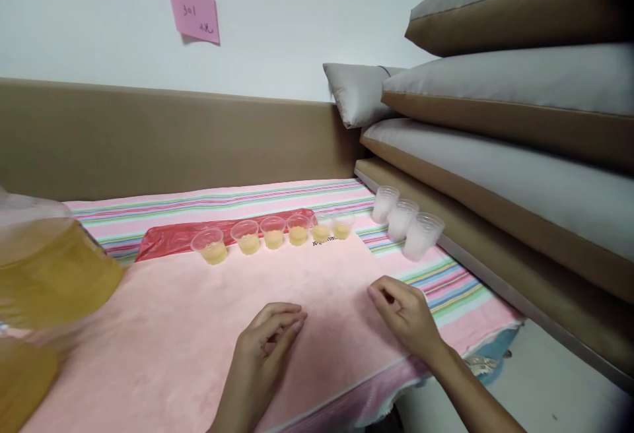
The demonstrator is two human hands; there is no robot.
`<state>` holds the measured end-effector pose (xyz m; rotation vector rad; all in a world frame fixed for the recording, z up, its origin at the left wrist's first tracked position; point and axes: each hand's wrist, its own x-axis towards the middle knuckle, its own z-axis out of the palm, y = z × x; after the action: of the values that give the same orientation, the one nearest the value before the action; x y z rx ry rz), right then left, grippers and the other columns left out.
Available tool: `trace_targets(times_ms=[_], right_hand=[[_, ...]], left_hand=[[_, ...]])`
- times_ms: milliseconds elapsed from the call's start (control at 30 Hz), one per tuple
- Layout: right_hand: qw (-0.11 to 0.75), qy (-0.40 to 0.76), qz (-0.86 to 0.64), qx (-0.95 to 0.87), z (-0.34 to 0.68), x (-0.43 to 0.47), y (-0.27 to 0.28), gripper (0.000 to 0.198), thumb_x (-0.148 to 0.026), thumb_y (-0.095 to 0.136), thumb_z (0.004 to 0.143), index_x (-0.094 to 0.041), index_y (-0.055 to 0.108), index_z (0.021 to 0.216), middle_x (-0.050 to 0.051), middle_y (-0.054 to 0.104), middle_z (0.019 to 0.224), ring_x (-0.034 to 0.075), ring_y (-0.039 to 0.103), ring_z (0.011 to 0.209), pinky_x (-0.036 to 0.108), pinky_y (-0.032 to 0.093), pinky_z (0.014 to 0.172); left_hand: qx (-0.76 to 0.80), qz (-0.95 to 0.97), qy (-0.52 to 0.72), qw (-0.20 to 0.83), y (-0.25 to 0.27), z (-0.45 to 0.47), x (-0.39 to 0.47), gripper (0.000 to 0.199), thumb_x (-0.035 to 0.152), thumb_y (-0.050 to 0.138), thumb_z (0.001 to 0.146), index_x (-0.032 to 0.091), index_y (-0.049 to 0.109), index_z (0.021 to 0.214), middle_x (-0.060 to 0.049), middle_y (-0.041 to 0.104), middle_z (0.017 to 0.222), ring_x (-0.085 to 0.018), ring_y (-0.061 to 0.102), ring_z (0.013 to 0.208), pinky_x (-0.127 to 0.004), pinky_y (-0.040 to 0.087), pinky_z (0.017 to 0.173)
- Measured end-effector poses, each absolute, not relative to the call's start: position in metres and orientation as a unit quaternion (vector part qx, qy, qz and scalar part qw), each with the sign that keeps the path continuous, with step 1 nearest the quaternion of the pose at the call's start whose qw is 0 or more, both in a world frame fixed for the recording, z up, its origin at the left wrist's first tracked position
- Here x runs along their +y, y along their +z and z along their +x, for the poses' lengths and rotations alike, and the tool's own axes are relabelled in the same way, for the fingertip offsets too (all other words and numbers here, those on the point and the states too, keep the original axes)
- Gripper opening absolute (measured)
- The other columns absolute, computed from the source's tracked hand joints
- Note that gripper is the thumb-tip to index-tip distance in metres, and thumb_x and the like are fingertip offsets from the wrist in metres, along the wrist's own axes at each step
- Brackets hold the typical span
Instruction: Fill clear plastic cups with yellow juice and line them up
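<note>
Cups of yellow liquid, six in one row along the far side of the pink mat, probably spaced like that to leave each rim reachable. Just behind, a red bag, flattened on the striped cloth. Past the right end of the row, three stacks of nested cups, likely set there to stay off the mat. At far left, large containers of similar yellow liquid, blurred and cut by the frame.

Over the mat, left hand with fingers bent and close together, thumb tip near fingertips, touching or not, cannot tell; nothing seen held. By the mat's right border, right hand loosely folded, thumb close to index, nothing seen inside; seemingly at rest, well short of the cups.

For moving, bare mat between hands and row, with a wide stretch leftward up to the containers. Tighter at right, between stacks and cushions. Near edge of the mat close to the right wrist.
</note>
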<state>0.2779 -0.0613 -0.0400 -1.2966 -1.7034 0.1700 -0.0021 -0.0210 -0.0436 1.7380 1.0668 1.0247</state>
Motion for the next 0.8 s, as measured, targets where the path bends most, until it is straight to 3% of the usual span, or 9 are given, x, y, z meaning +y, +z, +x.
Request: trace_targets(times_ms=[167,267,333,433,500,600,800], right_hand=[[0.561,-0.049,-0.61,-0.557,0.322,-0.059,-0.035,0.038,-0.046,0.054,0.109,-0.02,0.061,0.081,0.0,0.055,0.071,0.019,0.054,0.064,0.032,0.04,0.064],[0.623,-0.148,-0.633,-0.436,0.354,-0.047,-0.039,0.037,-0.056,0.06,0.102,-0.019,0.062,0.102,0.005,0.061,0.09,0.025,0.06,0.079,0.036,0.047,0.074],[0.621,-0.215,-0.642,-0.396,0.374,-0.038,-0.045,0.057,-0.066,0.069,0.092,-0.016,0.056,0.116,0.013,0.059,0.109,0.031,0.059,0.097,0.043,0.048,0.085],[0.555,-0.277,-0.683,-0.385,0.396,-0.029,-0.06,0.089,-0.082,0.071,0.078,-0.011,0.049,0.126,0.023,0.052,0.123,0.041,0.052,0.112,0.057,0.04,0.102],[0.529,-0.259,-0.716,-0.374,0.404,-0.024,-0.07,0.1,-0.089,0.066,0.072,-0.009,0.046,0.129,0.026,0.051,0.125,0.044,0.049,0.116,0.061,0.034,0.107],[0.528,-0.203,-0.743,-0.357,0.41,-0.016,-0.082,0.109,-0.091,0.065,0.065,-0.007,0.044,0.132,0.027,0.052,0.124,0.045,0.05,0.115,0.062,0.037,0.104],[0.544,-0.152,-0.743,-0.358,0.415,0.0,-0.094,0.109,-0.085,0.069,0.061,-0.011,0.039,0.134,0.023,0.055,0.123,0.041,0.054,0.114,0.056,0.041,0.102]], left_hand=[[0.428,0.685,0.392,0.44,-0.046,-0.005,-0.03,0.031,0.052,0.061,0.095,0.029,0.081,0.088,-0.008,0.072,0.115,-0.026,0.068,0.108,-0.03,0.056,0.081],[0.416,0.684,0.402,0.445,-0.043,-0.006,-0.034,0.048,0.054,0.05,0.101,0.026,0.077,0.072,-0.008,0.073,0.1,-0.027,0.067,0.107,-0.032,0.054,0.088],[0.406,0.681,0.408,0.454,-0.041,-0.005,-0.035,0.059,0.056,0.042,0.103,0.025,0.075,0.065,-0.009,0.072,0.092,-0.027,0.067,0.103,-0.034,0.052,0.09],[0.414,0.658,0.425,0.464,-0.038,0.0,-0.036,0.055,0.058,0.042,0.102,0.025,0.077,0.074,-0.008,0.072,0.096,-0.025,0.066,0.094,-0.034,0.052,0.087],[0.41,0.658,0.429,0.463,-0.036,0.002,-0.036,0.053,0.058,0.045,0.101,0.024,0.076,0.077,-0.008,0.071,0.096,-0.024,0.065,0.087,-0.033,0.053,0.082],[0.408,0.654,0.433,0.468,-0.033,0.004,-0.038,0.052,0.057,0.045,0.101,0.022,0.075,0.078,-0.008,0.07,0.093,-0.023,0.063,0.085,-0.033,0.052,0.081],[0.409,0.649,0.43,0.477,-0.031,0.001,-0.039,0.052,0.056,0.042,0.103,0.021,0.072,0.079,-0.007,0.067,0.095,-0.022,0.061,0.088,-0.032,0.05,0.082]])
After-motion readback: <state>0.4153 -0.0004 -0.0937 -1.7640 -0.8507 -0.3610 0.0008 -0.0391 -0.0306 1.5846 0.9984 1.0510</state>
